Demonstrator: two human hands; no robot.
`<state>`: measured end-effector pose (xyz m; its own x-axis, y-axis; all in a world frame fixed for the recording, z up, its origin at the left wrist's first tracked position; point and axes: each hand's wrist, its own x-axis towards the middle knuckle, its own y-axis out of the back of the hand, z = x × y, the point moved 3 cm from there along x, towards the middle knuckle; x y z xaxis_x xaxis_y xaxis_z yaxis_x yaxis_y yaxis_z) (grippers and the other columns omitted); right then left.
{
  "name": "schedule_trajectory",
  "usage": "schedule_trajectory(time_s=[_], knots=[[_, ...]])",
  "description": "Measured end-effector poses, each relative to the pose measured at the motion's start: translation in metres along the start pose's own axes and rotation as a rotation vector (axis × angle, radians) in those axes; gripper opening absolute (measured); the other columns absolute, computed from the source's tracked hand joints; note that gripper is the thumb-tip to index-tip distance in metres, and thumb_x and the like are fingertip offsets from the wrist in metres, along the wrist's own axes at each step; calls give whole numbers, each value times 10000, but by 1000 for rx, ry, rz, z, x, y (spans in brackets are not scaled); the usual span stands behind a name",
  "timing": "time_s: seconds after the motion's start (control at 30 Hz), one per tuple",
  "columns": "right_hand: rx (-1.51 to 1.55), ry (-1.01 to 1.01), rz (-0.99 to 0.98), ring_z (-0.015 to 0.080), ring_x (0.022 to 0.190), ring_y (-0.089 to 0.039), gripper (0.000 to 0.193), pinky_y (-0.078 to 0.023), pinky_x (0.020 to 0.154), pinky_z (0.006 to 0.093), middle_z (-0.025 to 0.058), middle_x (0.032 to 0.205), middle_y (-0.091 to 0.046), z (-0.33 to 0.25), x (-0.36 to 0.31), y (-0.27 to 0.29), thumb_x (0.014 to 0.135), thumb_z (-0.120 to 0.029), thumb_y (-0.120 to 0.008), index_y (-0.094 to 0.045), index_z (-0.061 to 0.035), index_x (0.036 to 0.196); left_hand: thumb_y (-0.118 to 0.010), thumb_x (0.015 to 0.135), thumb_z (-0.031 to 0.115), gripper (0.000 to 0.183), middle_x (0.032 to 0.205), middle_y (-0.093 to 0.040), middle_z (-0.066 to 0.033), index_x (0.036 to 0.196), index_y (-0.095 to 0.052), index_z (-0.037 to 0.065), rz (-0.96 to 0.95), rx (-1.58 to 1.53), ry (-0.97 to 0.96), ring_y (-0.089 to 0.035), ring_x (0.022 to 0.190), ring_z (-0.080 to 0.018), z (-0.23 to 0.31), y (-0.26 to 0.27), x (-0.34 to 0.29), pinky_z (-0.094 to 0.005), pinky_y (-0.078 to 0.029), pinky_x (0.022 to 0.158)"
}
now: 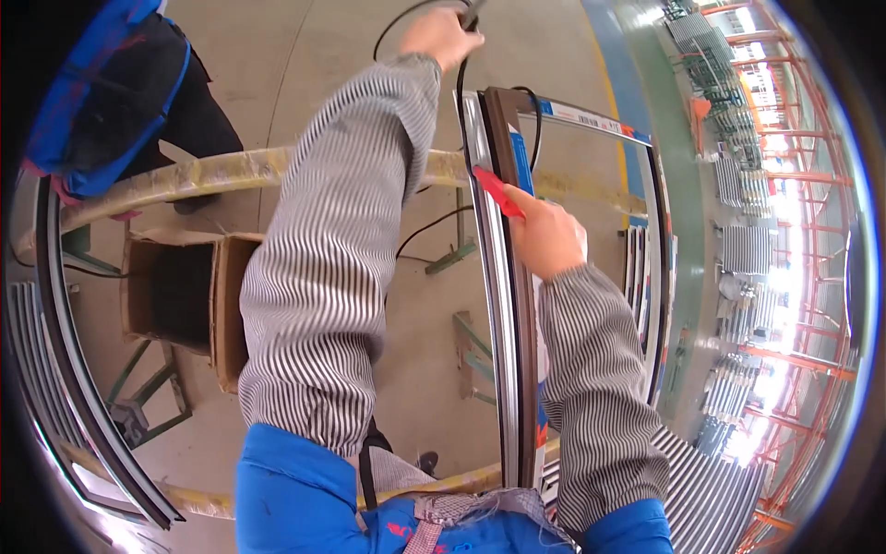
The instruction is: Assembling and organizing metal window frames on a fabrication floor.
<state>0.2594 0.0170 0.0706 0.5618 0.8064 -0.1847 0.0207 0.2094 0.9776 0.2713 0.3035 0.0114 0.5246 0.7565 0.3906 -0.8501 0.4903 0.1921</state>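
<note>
My left hand (438, 39) is stretched far forward past the end of a long brown and silver window frame (503, 295). Its fingers close on a thin black rubber strip (460, 81), which runs from there down to the frame's silver edge. A greyish piece also shows at those fingertips, too blurred to name. My right hand (551, 235) is closed round a flat red hand tool (498, 191). The tool's tip touches the frame's silver channel, a short way below the far corner; its inner end is hidden in my palm.
Yellowish padded rails (221, 171) cross beneath the frame. An open cardboard box (171, 286) stands left of my left arm, near another dark frame (78, 369). A person (180, 102) stands at the far left. Stacked profiles (706, 480) lie at the lower right.
</note>
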Motion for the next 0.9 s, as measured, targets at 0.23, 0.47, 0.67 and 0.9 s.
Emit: schedule_trajectory(time_s=[0.23, 0.47, 0.67, 0.9], knots=[[86, -3, -253, 358, 772, -603, 392, -479, 679, 445, 183, 854, -625, -17, -56, -16, 806, -171, -550, -536, -215, 1195, -574, 777, 328, 299, 740, -634, -128, 868, -635, 50, -54, 143, 307, -612, 727, -284, -65, 32, -25, -387, -464, 674], [2, -16, -58, 363, 791, -596, 338, -475, 702, 451, 187, 863, -621, -23, 53, 10, 844, -221, -490, -535, -186, 1177, -577, 794, 174, 144, 756, -655, -63, 847, -632, 52, 15, -119, 441, -646, 738, -143, -78, -33, -29, -290, -459, 660], [55, 10, -179, 361, 795, -597, 362, -471, 699, 451, 189, 861, -619, -36, 18, -7, 831, -208, -518, -530, -201, 1193, -568, 799, 150, 126, 752, -662, -46, 875, -623, 65, 67, -97, 472, -648, 761, -133, -118, -3, -51, -269, -450, 703], [47, 114, 40, 274, 693, -627, 308, -483, 663, 417, 146, 850, -623, -39, 113, 5, 863, -213, -444, -543, -173, 1152, -547, 811, 229, 186, 722, -660, -50, 853, -625, 66, -44, -158, 386, -628, 729, -185, -129, -38, -36, -328, -463, 671]])
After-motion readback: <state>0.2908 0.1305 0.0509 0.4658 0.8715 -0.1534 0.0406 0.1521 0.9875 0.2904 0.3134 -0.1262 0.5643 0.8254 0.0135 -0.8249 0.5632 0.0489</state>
